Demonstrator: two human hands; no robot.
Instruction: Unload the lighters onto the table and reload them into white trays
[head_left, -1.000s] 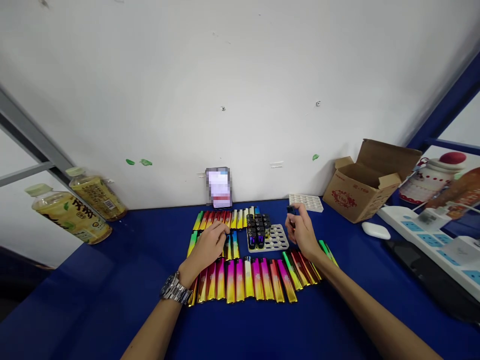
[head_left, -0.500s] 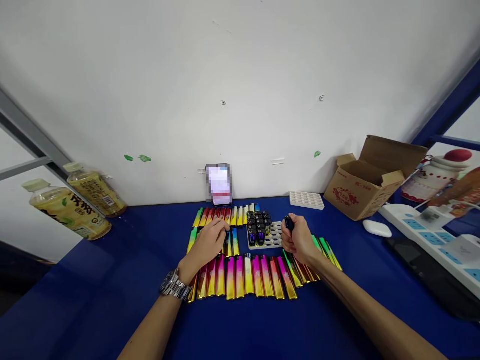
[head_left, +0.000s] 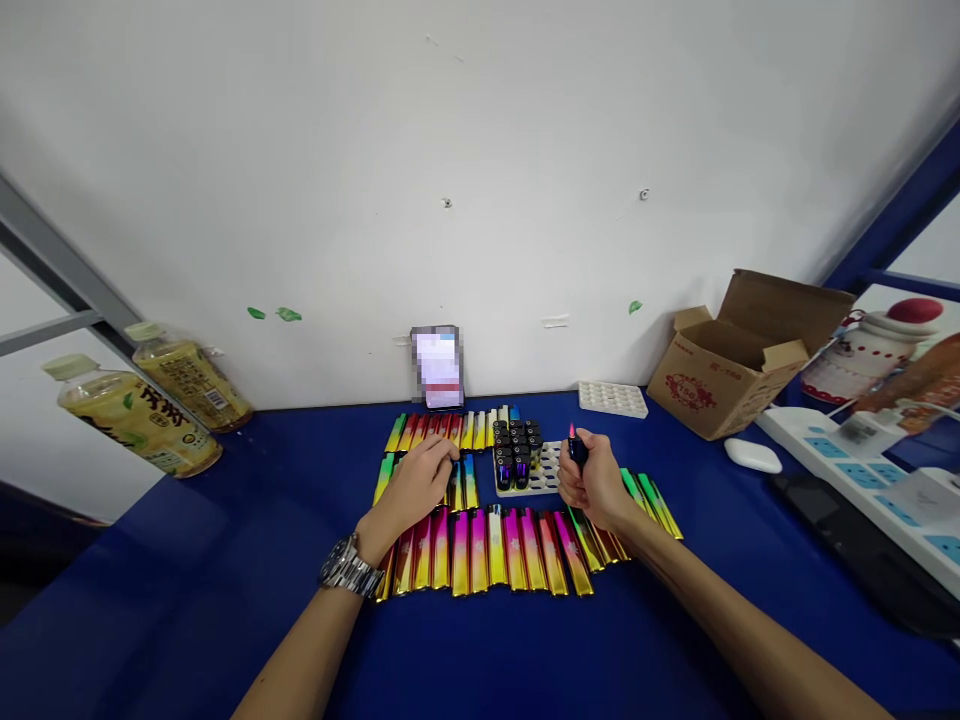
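Note:
My right hand (head_left: 598, 482) is wrapped round a dark lighter (head_left: 577, 449), held upright by the right end of a white honeycomb tray (head_left: 546, 478). A small pinkish-red flame (head_left: 572, 430) stands at that lighter's top. Several black-topped lighters (head_left: 513, 456) stand upright in the tray's left part. My left hand (head_left: 422, 472) lies palm down, holding nothing visible, over a middle row of shiny coloured lighters (head_left: 471, 486), some of which it hides. Nearer me runs a long row of pink-and-gold lighters (head_left: 478, 555).
A phone (head_left: 438, 368) leans on the wall. A second white tray (head_left: 613, 398) and an open carton (head_left: 709, 380) stand at the back right. Power strips (head_left: 862, 470) and a white case (head_left: 753, 456) lie at the right. Two drink bottles (head_left: 142, 420) are at the left.
A flame now shows at the top of the lighter in my right hand. My left hand rests in the same place. The view has shifted very slightly.

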